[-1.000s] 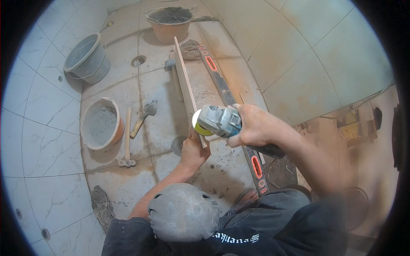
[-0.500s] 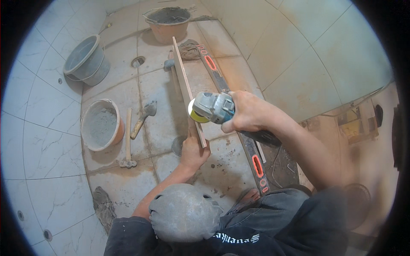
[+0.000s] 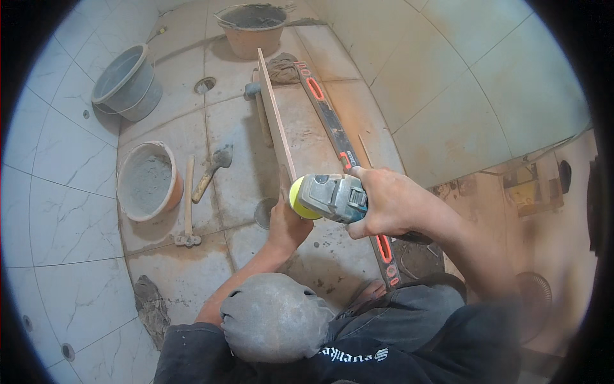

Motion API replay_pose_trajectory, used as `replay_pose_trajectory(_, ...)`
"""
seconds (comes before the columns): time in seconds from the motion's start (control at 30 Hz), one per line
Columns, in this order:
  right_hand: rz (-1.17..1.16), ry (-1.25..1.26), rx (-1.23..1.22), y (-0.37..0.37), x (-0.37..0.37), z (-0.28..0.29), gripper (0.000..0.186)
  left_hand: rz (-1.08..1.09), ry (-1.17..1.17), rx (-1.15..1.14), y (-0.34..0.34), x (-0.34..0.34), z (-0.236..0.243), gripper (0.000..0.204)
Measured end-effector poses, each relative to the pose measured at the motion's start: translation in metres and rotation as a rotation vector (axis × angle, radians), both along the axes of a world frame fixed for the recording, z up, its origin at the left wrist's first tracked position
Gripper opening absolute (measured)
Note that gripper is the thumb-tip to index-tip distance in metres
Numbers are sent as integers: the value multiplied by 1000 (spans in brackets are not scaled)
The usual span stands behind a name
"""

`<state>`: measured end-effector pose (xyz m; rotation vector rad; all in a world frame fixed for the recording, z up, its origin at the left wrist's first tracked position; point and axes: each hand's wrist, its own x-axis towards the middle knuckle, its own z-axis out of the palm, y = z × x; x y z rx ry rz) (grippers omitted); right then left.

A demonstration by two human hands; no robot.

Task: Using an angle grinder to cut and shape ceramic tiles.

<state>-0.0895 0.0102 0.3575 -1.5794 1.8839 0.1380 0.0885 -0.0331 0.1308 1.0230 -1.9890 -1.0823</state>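
My right hand [image 3: 393, 201] grips an angle grinder [image 3: 332, 197] with a yellow-green disc [image 3: 300, 200]. The disc lies at the near end of a tile [image 3: 275, 118], which is seen almost edge-on and stands on its long side. My left hand [image 3: 288, 224] holds that near end from below, close to the disc; some of its fingers are hidden behind the tile and grinder. Whether the disc touches the tile edge, I cannot tell. Beneath the grinder, a black spirit level [image 3: 329, 118] with orange-rimmed openings lies along the floor.
A mortar bucket [image 3: 150, 182], a hammer [image 3: 188, 205] and a trowel [image 3: 212, 171] are at left. Farther off stand a grey bucket [image 3: 131, 83] and an orange bucket [image 3: 252, 32]. A mallet [image 3: 253, 91] and a rag [image 3: 283, 68] lie by the tile. Tiled walls rise on both sides.
My right hand has drawn the grinder toward me along the tile, from partway along its edge to its near end. My left hand keeps its hold there.
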Motion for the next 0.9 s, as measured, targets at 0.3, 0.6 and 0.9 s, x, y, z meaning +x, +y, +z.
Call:
replay_pose_trajectory(0.3,-68,-124,-71,-21,-11,-8,62,105,63,-53,4,-2,0,49)
replay_pose_trajectory(0.6,81,-36,-108,9,-8,-8,66,56,37,47,4,-2,14,51)
replay_pose_trajectory(0.9,5,-70,-153,-20,-14,-13,61,-1,-46,-25,0,0,-10,90)
